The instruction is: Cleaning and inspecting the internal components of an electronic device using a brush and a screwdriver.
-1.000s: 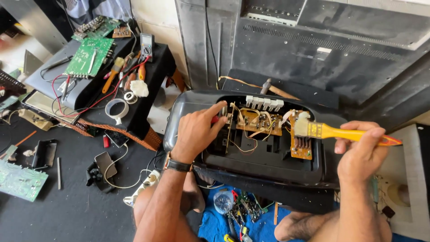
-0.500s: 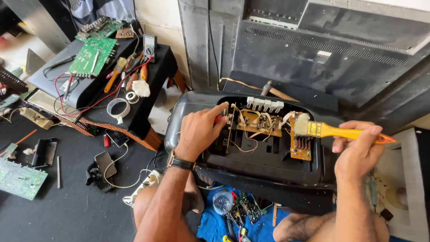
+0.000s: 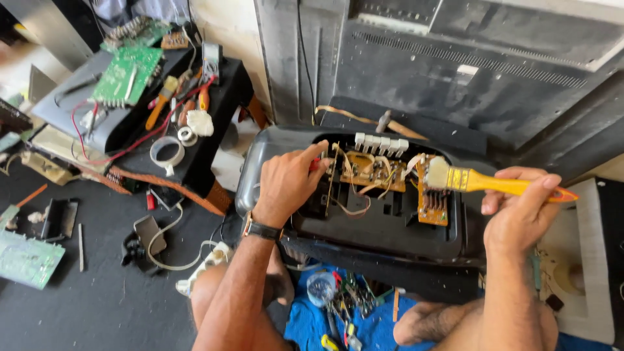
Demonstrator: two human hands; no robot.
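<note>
Yellow brush (image 3: 494, 183), two hands, two boards.

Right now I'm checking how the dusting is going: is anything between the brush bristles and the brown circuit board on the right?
Nothing visible. The right hand holds the yellow-handled brush, and its bristles rest at the top of the brown circuit board. Loose pale wires lie just left of the bristles, not in between.

Head-worn view, looking steeply down, close over lap, workshop floor beyond
</note>
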